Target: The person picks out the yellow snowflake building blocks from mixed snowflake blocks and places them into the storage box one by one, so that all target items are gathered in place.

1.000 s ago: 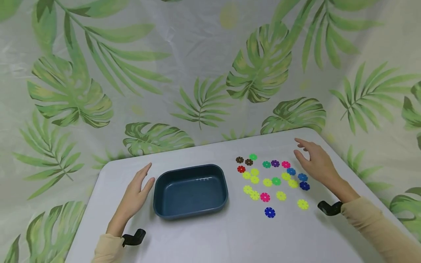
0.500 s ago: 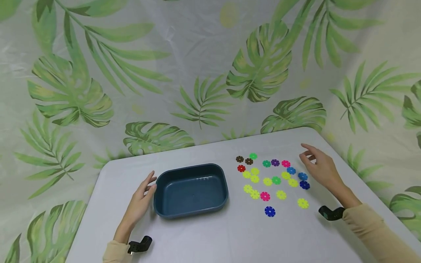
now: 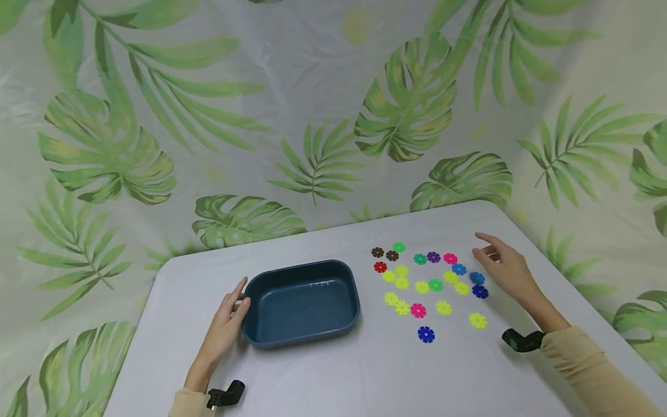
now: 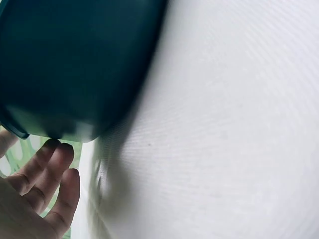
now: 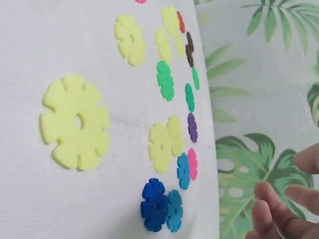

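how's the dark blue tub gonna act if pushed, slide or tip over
The dark blue tub will more likely slide than tip, since it sits low and broad. It looks stiff: its outline stays even, without sagging. Being empty, it may be fairly light too.

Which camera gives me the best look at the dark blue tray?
The head view: nearly the whole tray shows there, rim and inside, with little hidden. The left wrist view shows only part of it, close up and dark; the right wrist view doesn't show it.
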### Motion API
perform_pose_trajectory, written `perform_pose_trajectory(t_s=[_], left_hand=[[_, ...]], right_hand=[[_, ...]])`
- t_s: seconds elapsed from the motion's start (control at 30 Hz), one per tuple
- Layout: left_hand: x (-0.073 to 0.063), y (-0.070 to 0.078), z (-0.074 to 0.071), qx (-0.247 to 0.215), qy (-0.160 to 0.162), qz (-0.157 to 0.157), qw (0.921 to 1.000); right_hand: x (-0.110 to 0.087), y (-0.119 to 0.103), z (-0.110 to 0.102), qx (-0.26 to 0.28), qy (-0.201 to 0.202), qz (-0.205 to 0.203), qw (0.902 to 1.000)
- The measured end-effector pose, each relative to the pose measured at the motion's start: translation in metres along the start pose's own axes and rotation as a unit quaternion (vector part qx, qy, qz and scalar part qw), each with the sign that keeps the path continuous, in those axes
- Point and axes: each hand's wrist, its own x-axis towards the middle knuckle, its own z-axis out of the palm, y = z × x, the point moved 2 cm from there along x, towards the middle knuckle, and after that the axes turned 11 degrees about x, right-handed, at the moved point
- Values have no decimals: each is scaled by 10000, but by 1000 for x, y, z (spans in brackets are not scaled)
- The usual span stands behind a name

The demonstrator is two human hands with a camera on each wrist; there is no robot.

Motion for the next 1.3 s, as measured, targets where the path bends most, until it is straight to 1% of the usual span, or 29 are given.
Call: perform_pose_trajectory(t_s=[0.27,0.47,0.6,0.77,1.0,1.2,1.3], left_hand=[[-3,-2,5,54,-57,-138,9999],[-6,0,5,51,-52,-186,9998],[-7,-1,6,23,-86,-132,9999],[-6,-3,7,-148,-164,-113,9997],[-4,-8,8,-175,-190,-111,9996],[-5,-7,9,-150,-171,-79,9997],[-6,-6,8,-192,-133,-47,9997]], right_hand=[[-8,9,2,109,-236,157,9995],[-13,17,7,-110,-386,135,9991],[-18,21,12,-366,-510,42,9980],[-24,25,18,-606,-626,-36,9962],[-29,27,26,-916,-587,-319,9936],[-33,24,29,-1118,-574,-465,9910],[-34,22,29,-1133,-555,-570,9904]])
